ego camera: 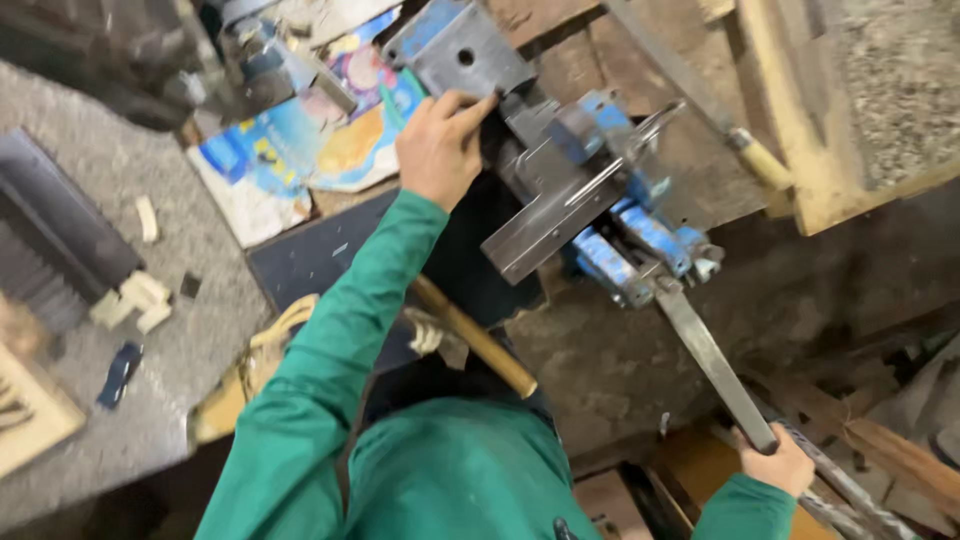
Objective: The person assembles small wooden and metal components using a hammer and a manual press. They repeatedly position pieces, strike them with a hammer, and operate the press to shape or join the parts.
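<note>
A cluttered workshop with a worn wooden bench and gritty grey floor. The left hand lies on a flat grey steel plate, its fingers together, tips touching the plate's near edge. Just right of it a blue bench vise clamps a steel angle bar. Nearer and further right, the right hand is closed around the long steel handle running out from the vise. A wooden-handled tool lies beneath the green sleeve.
</note>
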